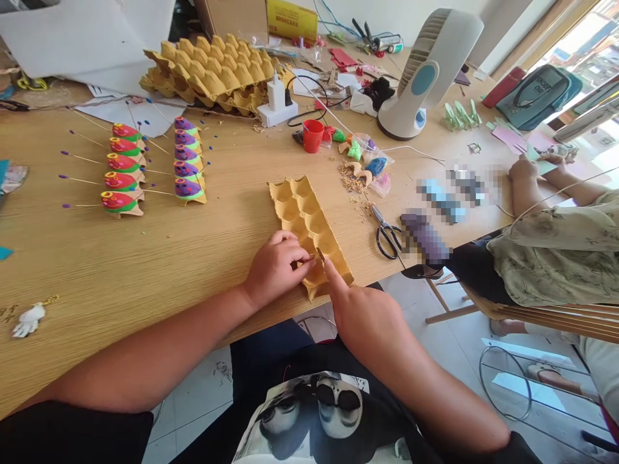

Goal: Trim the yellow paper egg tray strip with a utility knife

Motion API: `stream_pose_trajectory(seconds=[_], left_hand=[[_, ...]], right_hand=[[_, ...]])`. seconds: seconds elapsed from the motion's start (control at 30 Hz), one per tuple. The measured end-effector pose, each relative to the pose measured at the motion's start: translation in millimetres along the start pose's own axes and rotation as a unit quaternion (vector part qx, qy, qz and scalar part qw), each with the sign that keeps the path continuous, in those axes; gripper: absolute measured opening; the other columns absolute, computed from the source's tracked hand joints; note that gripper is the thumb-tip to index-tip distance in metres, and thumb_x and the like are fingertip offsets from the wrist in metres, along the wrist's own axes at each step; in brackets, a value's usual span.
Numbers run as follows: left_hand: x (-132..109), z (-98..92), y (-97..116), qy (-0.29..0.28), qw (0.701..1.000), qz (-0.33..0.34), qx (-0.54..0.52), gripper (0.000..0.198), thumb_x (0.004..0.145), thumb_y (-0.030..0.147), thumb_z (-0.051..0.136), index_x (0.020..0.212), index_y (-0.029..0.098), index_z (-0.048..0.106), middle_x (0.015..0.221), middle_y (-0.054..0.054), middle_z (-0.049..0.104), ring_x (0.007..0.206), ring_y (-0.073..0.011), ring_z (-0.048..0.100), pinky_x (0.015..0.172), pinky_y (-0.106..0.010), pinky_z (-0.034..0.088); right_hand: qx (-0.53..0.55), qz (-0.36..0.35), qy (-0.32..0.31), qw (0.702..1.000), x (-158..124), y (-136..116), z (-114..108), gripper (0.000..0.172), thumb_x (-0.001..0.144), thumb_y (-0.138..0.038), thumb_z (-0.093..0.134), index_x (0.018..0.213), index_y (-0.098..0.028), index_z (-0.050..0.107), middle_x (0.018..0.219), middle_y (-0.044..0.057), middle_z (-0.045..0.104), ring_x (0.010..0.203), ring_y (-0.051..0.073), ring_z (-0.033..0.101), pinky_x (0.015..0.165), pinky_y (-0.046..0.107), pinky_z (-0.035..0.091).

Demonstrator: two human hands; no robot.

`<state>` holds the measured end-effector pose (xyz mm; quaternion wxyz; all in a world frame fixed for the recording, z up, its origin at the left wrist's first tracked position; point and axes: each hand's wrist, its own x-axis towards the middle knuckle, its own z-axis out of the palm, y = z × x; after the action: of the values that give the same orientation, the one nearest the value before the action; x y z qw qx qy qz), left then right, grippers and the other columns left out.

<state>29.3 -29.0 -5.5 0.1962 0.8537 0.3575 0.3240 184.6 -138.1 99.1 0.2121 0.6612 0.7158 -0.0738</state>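
A yellow pulp egg tray piece [309, 206] with two rows of cups lies at the table's front edge, its near end slightly over the edge. My left hand [278, 267] is closed at its left side, fingers curled against the near cups and the thumb toward the middle. My right hand [365, 316] is closed over the near right corner, index finger stretched along a thin dark blade-like tool [320, 254]. The tool's tip touches the tray between the cups; its handle is hidden in my palm.
Painted egg-cup figures [120, 167] with cotton-swab sticks stand in two rows at left. Stacked egg trays [213, 67], a red cup [313, 136], clay bags, scissors [385, 232] and a white fan [425, 77] lie beyond. Another person's hands [525, 174] hold paper at right.
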Motion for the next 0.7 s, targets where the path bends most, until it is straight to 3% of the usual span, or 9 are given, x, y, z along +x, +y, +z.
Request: stream_pose_trajectory(seconds=[0.2, 0.37, 0.57, 0.7], left_hand=[[1, -0.6, 1, 0.001, 1.000, -0.007, 0.006, 0.024, 0.091, 0.034, 0.066, 0.070, 0.021, 0.071, 0.074, -0.003, 0.071, 0.104, -0.0258, 0.057, 0.087, -0.037, 0.052], [2, -0.8, 0, 0.001, 1.000, -0.006, 0.004, 0.018, 0.090, 0.032, 0.067, 0.076, 0.022, 0.074, 0.076, -0.002, 0.073, 0.104, -0.0250, 0.057, 0.089, -0.038, 0.052], [1, -0.7, 0, -0.002, 1.000, -0.016, -0.004, 0.022, 0.089, 0.033, 0.067, 0.072, 0.022, 0.072, 0.073, -0.003, 0.071, 0.106, -0.0261, 0.057, 0.090, -0.039, 0.052], [-1, -0.8, 2, -0.002, 1.000, -0.017, -0.008, 0.017, 0.088, 0.030, 0.066, 0.075, 0.023, 0.074, 0.078, -0.003, 0.073, 0.107, -0.0262, 0.058, 0.089, -0.039, 0.052]], right_hand=[[-0.009, 0.008, 0.023, 1.000, 3, -4, -3, 0.074, 0.093, -0.016, 0.046, 0.163, -0.017, 0.021, 0.076, 0.006, 0.074, 0.063, 0.021, 0.072, 0.046, 0.025, 0.038], [-0.023, -0.003, -0.024, 0.999, -7, 0, -7, 0.079, 0.092, -0.014, 0.048, 0.163, -0.015, 0.015, 0.074, 0.005, 0.073, 0.061, 0.020, 0.071, 0.044, 0.025, 0.036], [-0.015, 0.006, 0.005, 1.000, 2, 0, -5, 0.069, 0.098, -0.020, 0.044, 0.163, -0.019, 0.021, 0.079, 0.006, 0.076, 0.067, 0.019, 0.073, 0.047, 0.024, 0.038], [-0.021, 0.001, -0.016, 1.000, -8, 2, -3, 0.071, 0.098, -0.020, 0.046, 0.163, -0.019, 0.018, 0.077, 0.004, 0.075, 0.064, 0.018, 0.072, 0.045, 0.025, 0.034]])
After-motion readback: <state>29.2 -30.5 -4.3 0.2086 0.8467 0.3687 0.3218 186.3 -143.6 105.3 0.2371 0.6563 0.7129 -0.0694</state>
